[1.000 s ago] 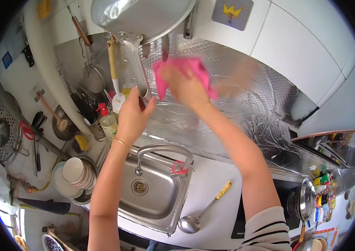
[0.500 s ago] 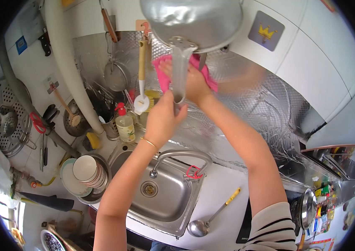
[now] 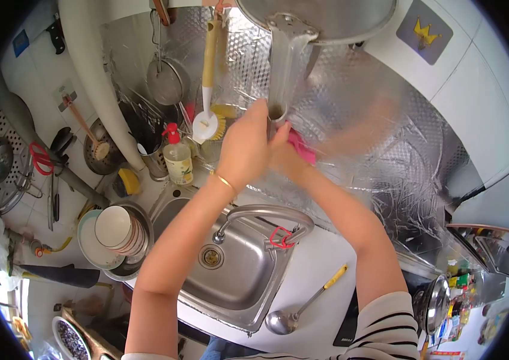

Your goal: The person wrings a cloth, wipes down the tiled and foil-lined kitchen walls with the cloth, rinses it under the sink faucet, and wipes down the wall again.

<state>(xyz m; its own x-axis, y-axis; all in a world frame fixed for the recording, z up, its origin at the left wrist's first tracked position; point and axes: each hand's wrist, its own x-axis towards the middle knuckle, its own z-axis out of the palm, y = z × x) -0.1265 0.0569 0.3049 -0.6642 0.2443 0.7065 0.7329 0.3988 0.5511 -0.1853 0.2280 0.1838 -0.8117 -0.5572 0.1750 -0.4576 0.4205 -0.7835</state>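
Observation:
My left hand is closed round the lower end of the pan's handle. The metal pan hangs at the top, tilted out from the foil-covered wall. Behind the handle, my right hand is partly hidden by my left hand and blurred. A pink cloth shows beside it, against the foil. The right fingers are out of sight. Just left of my left hand hangs a white and yellow brush.
Below are the steel sink, its curved faucet and a ladle on the counter. A soap bottle stands behind the sink. Stacked bowls sit left, a lidded pot right.
The pan and handle have shifted right in view, with my left hand still on the handle. My right hand and the pink cloth have moved down the foil, behind my left hand.

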